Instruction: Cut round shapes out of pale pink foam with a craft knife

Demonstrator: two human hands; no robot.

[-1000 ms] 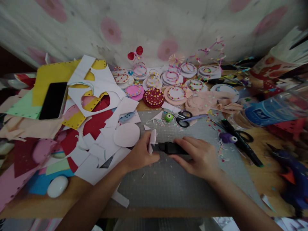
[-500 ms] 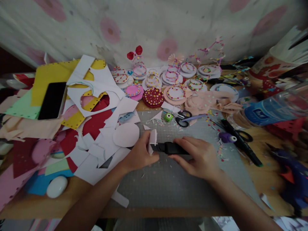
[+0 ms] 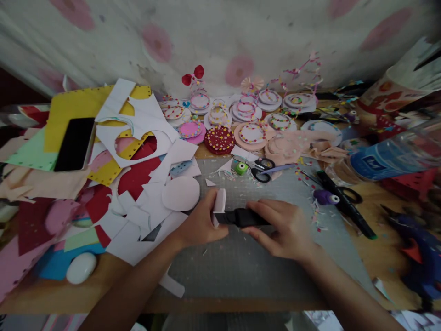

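My left hand point(image 3: 203, 219) is closed on a small white piece of card or foam point(image 3: 221, 201), held on edge between thumb and fingers. My right hand point(image 3: 284, 225) grips a black utility knife point(image 3: 251, 217), its dark blade pointing left and touching the white piece. Both hands are above the grey cutting mat point(image 3: 268, 276). Just left of my left hand lies a white oval cutout point(image 3: 181, 193). Past the hands rest scissors point(image 3: 263, 170) with black handles and a small green paper punch point(image 3: 240, 168).
White and coloured scraps point(image 3: 127, 184) and a phone point(image 3: 75, 144) cover the left side. Several beaded round decorations point(image 3: 220, 139) stand at the back. On the right are a purple punch point(image 3: 325, 197), a black marker point(image 3: 346, 204), a plastic bottle point(image 3: 386, 156) and a blue glue gun point(image 3: 418, 253).
The white piece and the knife have moved slightly down and tilted a little. Both hands keep their hold, and the blade still touches the piece. Nothing else has visibly moved.
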